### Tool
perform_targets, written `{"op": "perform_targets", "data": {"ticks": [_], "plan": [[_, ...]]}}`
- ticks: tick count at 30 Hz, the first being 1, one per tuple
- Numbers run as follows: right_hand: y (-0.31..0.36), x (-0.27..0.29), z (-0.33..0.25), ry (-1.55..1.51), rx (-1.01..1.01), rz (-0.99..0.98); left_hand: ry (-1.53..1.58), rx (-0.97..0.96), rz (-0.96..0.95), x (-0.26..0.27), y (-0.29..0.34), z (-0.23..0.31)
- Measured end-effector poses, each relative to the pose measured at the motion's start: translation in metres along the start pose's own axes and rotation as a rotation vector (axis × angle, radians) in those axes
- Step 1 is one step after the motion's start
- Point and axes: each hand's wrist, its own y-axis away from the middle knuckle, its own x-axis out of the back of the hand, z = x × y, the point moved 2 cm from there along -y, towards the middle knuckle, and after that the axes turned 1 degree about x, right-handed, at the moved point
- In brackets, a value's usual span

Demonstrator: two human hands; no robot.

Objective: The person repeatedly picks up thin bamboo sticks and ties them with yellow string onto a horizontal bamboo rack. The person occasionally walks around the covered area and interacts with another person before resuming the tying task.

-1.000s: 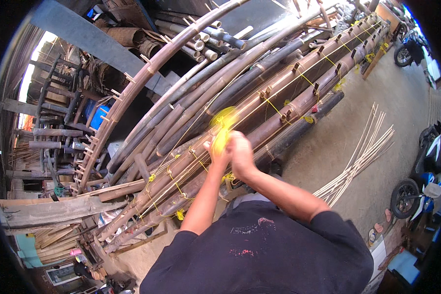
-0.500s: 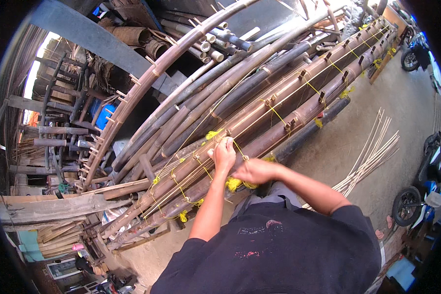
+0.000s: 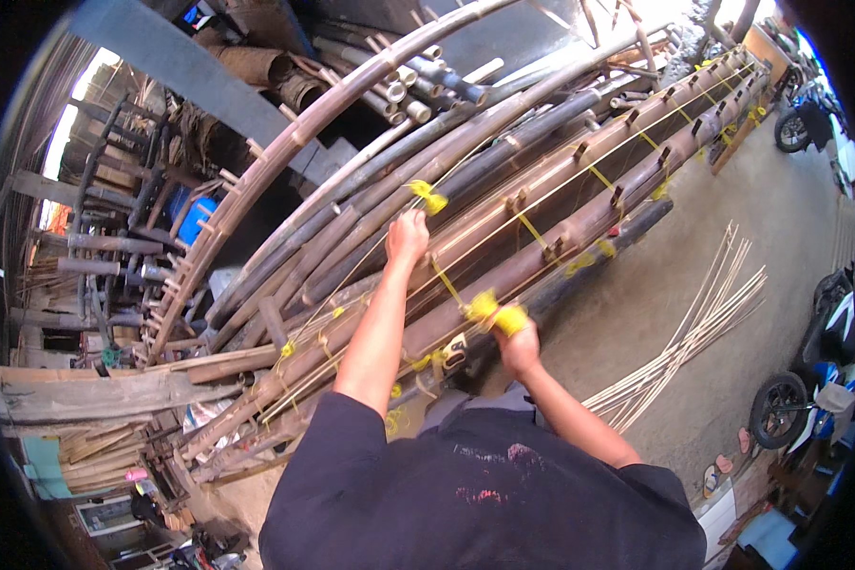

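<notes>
Two long brown bamboo poles (image 3: 541, 223) run side by side diagonally, with short wooden pegs (image 3: 579, 152) standing up from them and yellow cord (image 3: 532, 226) strung between. Above the far pole my left hand (image 3: 408, 237) is closed, a small yellow cord bundle (image 3: 427, 197) just beyond its fingers. A larger, motion-blurred bundle of yellow twine (image 3: 496, 313) is gripped in my right hand (image 3: 519, 351) over the near pole. Beside that pole, between my arms, lies a small black-and-cream object (image 3: 454, 352) of unclear kind.
Dark bamboo poles (image 3: 456, 195) are stacked behind, and a curved pegged pole (image 3: 256, 171) arches at left. Thin bamboo sticks (image 3: 693, 332) lie on the concrete floor at right. A motorbike wheel (image 3: 782, 404) stands farther right. Cut planks (image 3: 95, 394) line the left side.
My left hand has moved up and left, the small yellow bundle now farther out beyond it. My right hand has shifted right and lower, the twine bundle now plainly visible in it.
</notes>
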Motion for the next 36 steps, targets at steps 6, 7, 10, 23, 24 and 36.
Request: {"op": "perform_targets", "data": {"ticks": [6,7,10,23,24,36], "plan": [[0.068,-0.048,0.073,-0.154,-0.924,-0.274,-0.02,-0.043,-0.069,0.107,0.062,-0.047],[0.076,-0.073,0.067,-0.203,-1.0,-0.298,-0.118,0.036,-0.173,0.121,0.085,-0.052],[0.073,-0.109,0.101,-0.868,-0.593,0.073,-0.005,-0.092,-0.495,0.119,0.152,-0.107],[-0.126,-0.198,0.06,1.358,0.14,-0.624,0.066,0.09,-0.163,0.101,0.181,-0.071],[-0.111,-0.216,0.041,0.717,-0.145,-0.735,0.059,0.125,-0.155,0.101,0.184,-0.082],[0.039,-0.148,0.046,0.855,0.244,-0.912,0.844,-0.045,0.026,0.121,0.131,-0.05]]}}
